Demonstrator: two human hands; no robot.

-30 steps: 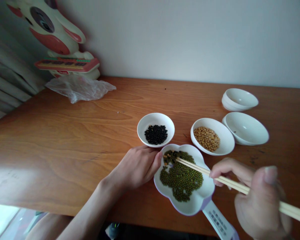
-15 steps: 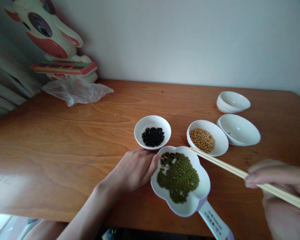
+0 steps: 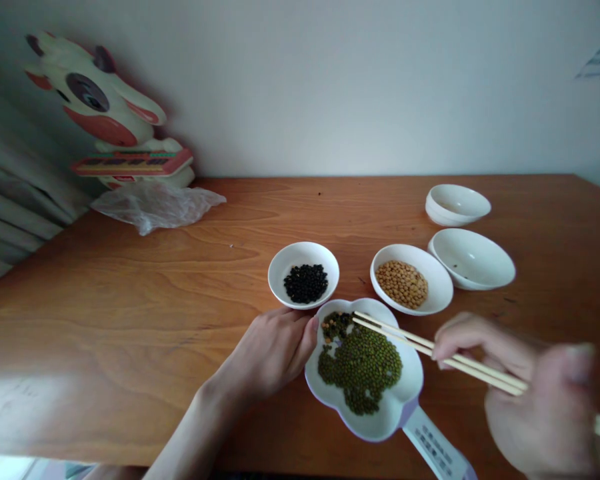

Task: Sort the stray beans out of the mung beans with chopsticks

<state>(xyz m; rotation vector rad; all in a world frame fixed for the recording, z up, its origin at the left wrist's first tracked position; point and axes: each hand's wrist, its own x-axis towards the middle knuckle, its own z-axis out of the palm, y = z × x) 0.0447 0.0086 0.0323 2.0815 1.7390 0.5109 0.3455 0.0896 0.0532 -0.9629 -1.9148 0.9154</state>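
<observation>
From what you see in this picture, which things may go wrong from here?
1. The chopsticks in the right hand have their tips over the flower-shaped dish; a slip could flick green beans onto the table.
2. The left hand is at the dish's rim, close to the bowl of black beans; a bump might jostle both.
3. The mixed cluster lies beside green beans, so one pinch might catch different kinds.

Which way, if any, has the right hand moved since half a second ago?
Yes: the right hand moved left, toward the scoop, judged against the tan-bean bowl.
</observation>
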